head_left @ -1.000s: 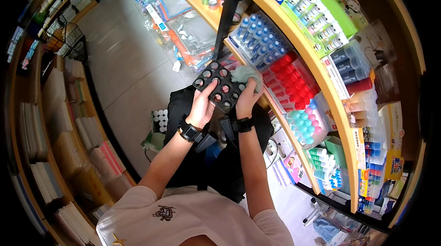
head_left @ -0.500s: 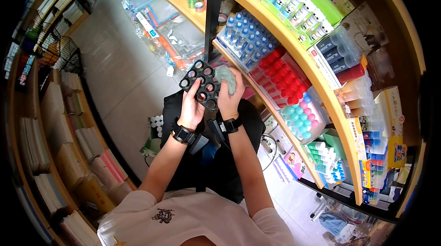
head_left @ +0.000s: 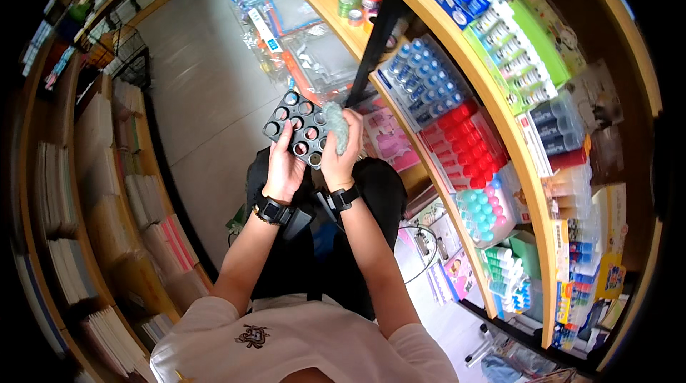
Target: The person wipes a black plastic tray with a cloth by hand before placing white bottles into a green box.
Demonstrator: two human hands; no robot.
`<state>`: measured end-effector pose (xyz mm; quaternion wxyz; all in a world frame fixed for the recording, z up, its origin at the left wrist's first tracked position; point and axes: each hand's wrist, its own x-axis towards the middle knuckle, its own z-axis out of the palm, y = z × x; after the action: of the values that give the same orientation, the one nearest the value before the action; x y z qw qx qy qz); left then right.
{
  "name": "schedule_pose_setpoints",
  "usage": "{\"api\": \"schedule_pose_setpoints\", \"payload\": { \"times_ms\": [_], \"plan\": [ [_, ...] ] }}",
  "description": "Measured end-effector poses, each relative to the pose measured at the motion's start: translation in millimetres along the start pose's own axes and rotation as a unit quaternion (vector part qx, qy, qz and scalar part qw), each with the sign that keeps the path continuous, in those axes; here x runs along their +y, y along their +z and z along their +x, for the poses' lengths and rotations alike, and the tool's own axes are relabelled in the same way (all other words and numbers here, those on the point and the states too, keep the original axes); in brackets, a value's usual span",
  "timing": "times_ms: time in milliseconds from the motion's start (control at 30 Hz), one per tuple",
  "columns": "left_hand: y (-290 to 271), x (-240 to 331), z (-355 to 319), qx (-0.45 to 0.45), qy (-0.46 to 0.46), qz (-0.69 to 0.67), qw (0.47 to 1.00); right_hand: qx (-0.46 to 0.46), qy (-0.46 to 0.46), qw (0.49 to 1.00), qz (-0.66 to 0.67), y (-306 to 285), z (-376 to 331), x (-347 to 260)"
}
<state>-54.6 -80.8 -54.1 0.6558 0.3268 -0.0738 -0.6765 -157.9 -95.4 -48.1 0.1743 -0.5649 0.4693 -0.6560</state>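
- A tray in dark, smooth-looking material, perhaps plastic, is held up in front of the person's knees; it is a rectangle with rows of round holes, each edged by a raised ring.
- The left hand grips the tray at its near edge, one digit lying across the top face; the other fingers are mostly hidden underneath, so how far they curl cannot be told.
- The right hand has its fingers bent around a cloth, soft, crumpled and grey-green, with a fuzzy surface. The cloth lies against the tray's right side; whether the fingers also touch the tray cannot be told.
- Each wrist wears a black band with a boxy block. The person wears a pale short-sleeved shirt and dark trousers.
- To the right, a shelf unit of light, smooth wood holds slim clear bottles with blue caps, glossy red-capped tubes and round teal and pink tops.
- Beyond the tray, flat, shiny clear plastic packages lie by grey floor tiles.
- To the left, wooden shelves hold paper stacks with thin layered edges.
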Motion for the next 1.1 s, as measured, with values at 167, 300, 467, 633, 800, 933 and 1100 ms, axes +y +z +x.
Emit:
{"api": "schedule_pose_setpoints", "payload": {
  "times_ms": [167, 300, 467, 633, 800, 933, 1100],
  "plan": [
    [-6.0, 17.6, 2.7, -0.02, 0.006, -0.087, 0.996, -0.078, -0.082, 0.993, 0.012, 21.2, -7.2, 1.4],
    [-3.5, 14.1, 4.4, -0.036, 0.007, -0.116, 0.993, -0.067, -0.087, 0.993, 0.038, 19.7, -9.3, 3.3],
    [-0.6, -3.5, 6.5, -0.047, 0.01, -0.114, 0.992, -0.05, 0.102, 0.991, 0.068, -4.7, -11.8, 0.4],
    [25.0, -21.3, -0.8, -0.048, 0.001, -0.116, 0.992, 0.09, 0.214, 0.96, 0.159, -52.3, 7.9, 10.3],
    [35.8, -45.4, -2.1, -0.047, 0.001, -0.089, 0.995, 0.077, 0.194, 0.967, 0.149, -78.6, 8.2, 15.9],
    [43.5, -61.2, -5.9, -0.06, -0.021, -0.109, 0.992, -0.061, 0.236, 0.961, 0.133, -82.3, 1.3, 20.4],
    [45.5, -62.7, -7.1, -0.065, -0.025, -0.113, 0.991, -0.019, 0.337, 0.926, 0.171, -85.6, 0.9, 23.4]
  ]
}}
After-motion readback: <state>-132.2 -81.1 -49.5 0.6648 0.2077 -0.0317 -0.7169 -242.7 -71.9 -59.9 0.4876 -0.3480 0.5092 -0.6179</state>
